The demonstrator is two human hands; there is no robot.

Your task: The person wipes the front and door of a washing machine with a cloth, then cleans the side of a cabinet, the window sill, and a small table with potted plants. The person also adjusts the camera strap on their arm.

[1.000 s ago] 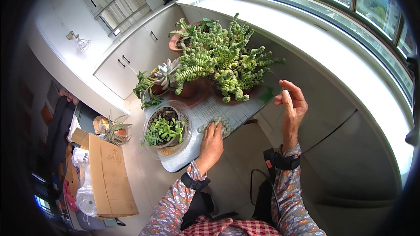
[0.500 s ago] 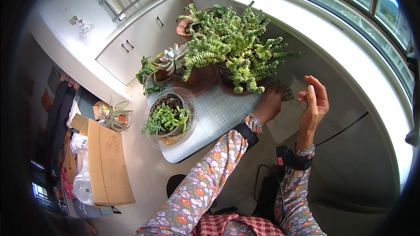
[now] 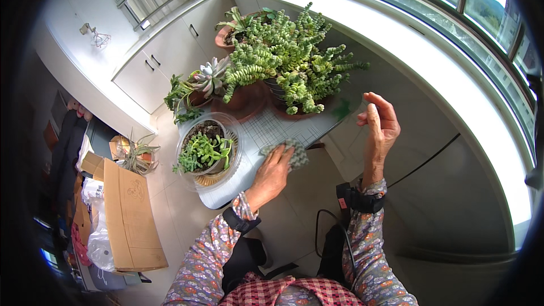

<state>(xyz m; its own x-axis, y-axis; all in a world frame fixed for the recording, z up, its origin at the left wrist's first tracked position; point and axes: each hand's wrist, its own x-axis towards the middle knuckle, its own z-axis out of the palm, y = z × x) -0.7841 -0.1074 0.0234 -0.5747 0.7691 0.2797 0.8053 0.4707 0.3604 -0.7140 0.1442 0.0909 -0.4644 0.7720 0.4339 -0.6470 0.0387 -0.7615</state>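
Note:
My left hand (image 3: 270, 174) presses a grey-green checked cloth (image 3: 297, 155) flat against the near edge of the small patterned table (image 3: 279, 129). Its fingers lie over the cloth, which hangs partly past the edge. Raised to the right of the table, my right hand (image 3: 381, 127) holds nothing, its fingers loosely bent and apart. Left of the cloth, a small green succulent (image 3: 205, 152) grows in a pot set within a clear plastic tub (image 3: 237, 161). Behind, a large trailing succulent (image 3: 300, 59) spreads over its pot, beside a reddish-brown pot (image 3: 245, 106) and a pale rosette succulent (image 3: 211, 76).
An open cardboard box (image 3: 133, 218) with plastic bags stands on the floor at left, near a spiky potted plant (image 3: 137, 156). White cabinets (image 3: 164, 51) line the back. A windowsill (image 3: 396, 37) curves along the right, with a black cable (image 3: 428, 160) below it.
My left hand has drawn the cloth from beside the large succulent's pot leftward and nearer along the table. My right hand keeps its raised pose. The view has shifted slightly.

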